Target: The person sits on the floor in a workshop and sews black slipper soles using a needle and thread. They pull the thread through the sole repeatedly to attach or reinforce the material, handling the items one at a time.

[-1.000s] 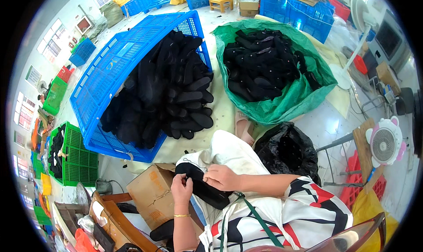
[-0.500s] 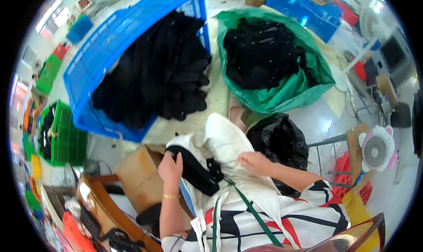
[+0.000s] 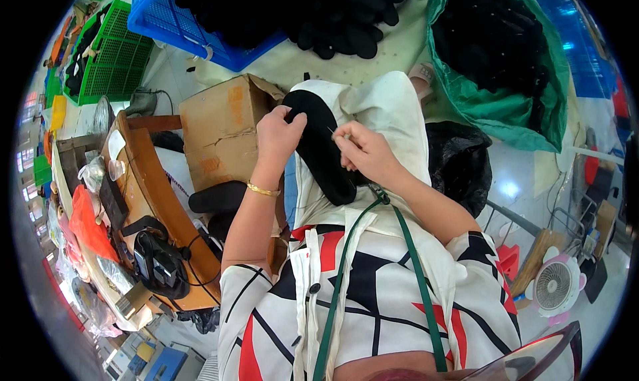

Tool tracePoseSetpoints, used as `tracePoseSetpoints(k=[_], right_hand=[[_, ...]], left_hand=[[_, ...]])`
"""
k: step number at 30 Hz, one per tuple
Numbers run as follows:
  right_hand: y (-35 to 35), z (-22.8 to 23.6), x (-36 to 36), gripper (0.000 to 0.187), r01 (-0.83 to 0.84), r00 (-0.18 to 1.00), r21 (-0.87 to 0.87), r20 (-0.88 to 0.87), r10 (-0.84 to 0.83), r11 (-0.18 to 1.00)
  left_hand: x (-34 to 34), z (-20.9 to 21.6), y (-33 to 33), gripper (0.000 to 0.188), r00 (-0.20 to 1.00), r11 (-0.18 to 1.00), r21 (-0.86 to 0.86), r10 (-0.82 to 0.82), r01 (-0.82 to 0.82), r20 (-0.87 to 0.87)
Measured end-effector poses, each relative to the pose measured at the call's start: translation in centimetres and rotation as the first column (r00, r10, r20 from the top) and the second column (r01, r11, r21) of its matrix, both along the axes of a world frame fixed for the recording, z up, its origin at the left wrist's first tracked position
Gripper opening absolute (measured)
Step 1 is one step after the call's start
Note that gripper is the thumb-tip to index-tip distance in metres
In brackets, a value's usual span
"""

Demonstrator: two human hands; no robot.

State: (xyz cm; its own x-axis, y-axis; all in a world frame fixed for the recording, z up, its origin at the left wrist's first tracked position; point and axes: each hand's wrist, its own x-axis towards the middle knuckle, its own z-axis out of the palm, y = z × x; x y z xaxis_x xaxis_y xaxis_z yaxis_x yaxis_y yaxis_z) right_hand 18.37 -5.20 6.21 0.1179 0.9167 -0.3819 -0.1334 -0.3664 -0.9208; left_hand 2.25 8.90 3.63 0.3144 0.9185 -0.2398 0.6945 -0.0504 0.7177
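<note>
Across my lap, on a white apron (image 3: pixel 393 111), lies a long black insole (image 3: pixel 323 151). My left hand (image 3: pixel 279 129) is closed on its far end, thumb and fingers pinching the edge. My right hand (image 3: pixel 363 151) is closed just right of the insole's middle, fingertips together. A thin needle-like sliver (image 3: pixel 331 130) shows at those fingertips; its exact kind is too small to make out. Part of the insole's right edge lies behind my right fingers.
Ahead is a blue crate (image 3: pixel 170 21) heaped with black pieces. A green sack (image 3: pixel 559 94) holds more, and a black bag (image 3: pixel 459 161) stands right of my knees. To the left are a cardboard box (image 3: pixel 223 124) and a wooden table (image 3: pixel 150 168). A fan (image 3: pixel 556 284) stands right.
The view has tipped down toward my lap. My right hand has come from the apron on the right to the insole's side. My left hand keeps its hold on the insole's end.
</note>
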Motion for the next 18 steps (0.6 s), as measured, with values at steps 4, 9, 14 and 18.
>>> tracePoseSetpoints(k=[4,9,14,18], right_hand=[[2.9,-1.6,-1.4,0.013,-0.048,0.996,0.002,0.072,0.048,0.999],[4.3,-2.9,-2.0,0.012,-0.079,0.987,-0.006,0.142,0.079,0.997],[4.9,-3.4,-2.2,0.013,-0.115,0.971,-0.036,0.207,0.12,0.993],[5.2,-3.7,-2.2,0.015,-0.131,0.952,-0.04,0.272,0.137,0.991]], left_hand=[[-0.5,-0.7,-0.6,0.017,0.914,0.922,-0.367,0.249,-0.123,0.321],[-0.9,-1.4,-0.9,0.012,0.845,0.889,-0.437,0.336,-0.138,0.417],[-1.1,-1.9,-1.0,0.016,0.838,0.895,-0.418,0.343,-0.155,0.425],[-1.2,-2.1,-0.9,0.017,0.839,0.901,-0.407,0.334,-0.15,0.43]])
